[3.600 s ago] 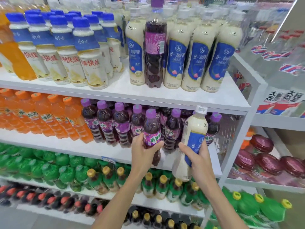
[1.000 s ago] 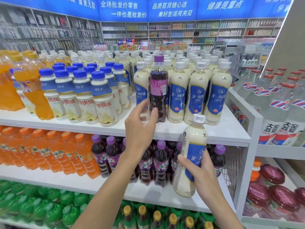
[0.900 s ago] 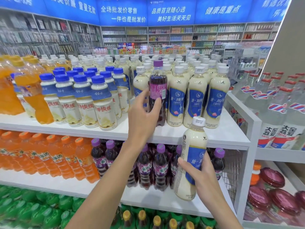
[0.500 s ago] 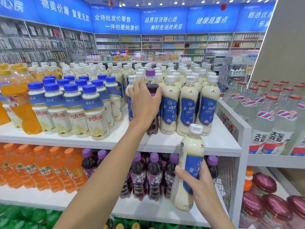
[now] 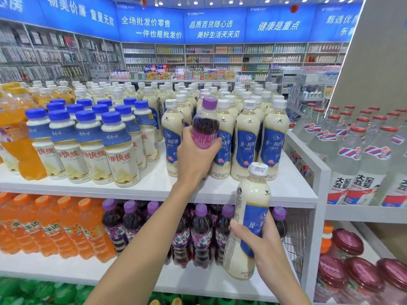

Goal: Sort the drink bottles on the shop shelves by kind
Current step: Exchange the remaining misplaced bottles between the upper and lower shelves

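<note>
A: Saw what nearest, at the lower right of the frame?

B: Saw the right grip [image 5: 262, 245] wrapped round a cream bottle [image 5: 248, 219] with a blue label and white cap, thumb across the front. Found it held upright, clear of every shelf, in front of the right end of the middle shelf [image 5: 66, 271].

A: And just behind?

B: Found that shelf carrying purple-capped grape bottles [image 5: 200, 232] at centre and slim orange bottles [image 5: 55, 227] to the left. Glimpsed green bottles [image 5: 44, 291] along the bottom edge and red-lidded jars [image 5: 361, 276] at the lower right, in the next bay.

A: Caught the other arm?

B: Followed it up from bottom centre to the left grip [image 5: 196, 155], clenched round the label of a dark purple bottle [image 5: 206, 122] with a purple cap, at the front of the top shelf [image 5: 275, 190], mid-frame. Could not tell about contact between base and shelf: hidden behind the grip.

A: Noticed its neighbours?

B: Took it for the lone dark one among rows of cream bottles [image 5: 246, 139], just beside them on both sides. Saw blue-capped bottles [image 5: 92, 142] to the left, big orange bottles [image 5: 22, 146] at the left edge, and clear red-capped bottles [image 5: 356, 164] on the rack at the right.

A: Farther back?

B: Made out stocked wall shelves [image 5: 242, 56] under blue banners [image 5: 213, 27] with white lettering, across the top of the frame.
</note>
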